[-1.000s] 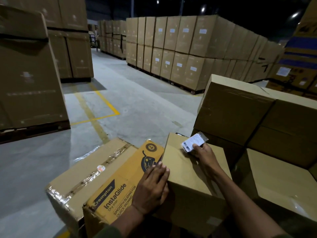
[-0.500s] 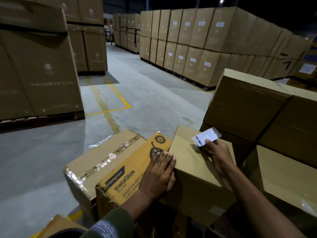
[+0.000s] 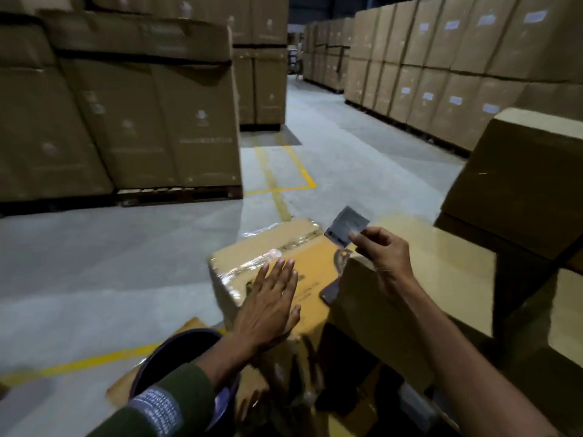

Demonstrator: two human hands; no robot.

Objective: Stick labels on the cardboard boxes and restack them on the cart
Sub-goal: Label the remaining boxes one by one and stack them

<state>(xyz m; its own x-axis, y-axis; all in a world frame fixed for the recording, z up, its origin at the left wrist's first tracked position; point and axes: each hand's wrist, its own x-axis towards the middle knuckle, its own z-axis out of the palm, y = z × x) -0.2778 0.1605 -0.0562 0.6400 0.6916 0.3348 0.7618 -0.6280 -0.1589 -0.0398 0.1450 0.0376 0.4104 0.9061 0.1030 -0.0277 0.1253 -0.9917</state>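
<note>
My right hand (image 3: 383, 257) pinches a small label sheet (image 3: 346, 226) and holds it up in the air above the boxes, its shaded side toward me. My left hand (image 3: 271, 302) lies flat, fingers spread, on top of the orange printed box (image 3: 310, 269). A taped plain carton (image 3: 268, 244) sits against that box on its left. To the right, under my right forearm, is a plain cardboard box (image 3: 441, 279). The frame is blurred by motion.
More stacked cartons (image 3: 520, 181) rise at the right. Palletised box walls stand at left (image 3: 126, 121) and back right (image 3: 441, 77), with a grey floor aisle and yellow lines (image 3: 277, 184) between. A dark round bucket-like rim (image 3: 176, 351) sits low by my left sleeve.
My right hand lifted the label off the plain box top and up into the air. My left hand slid left from the plain box's edge onto the orange box. The view swung left.
</note>
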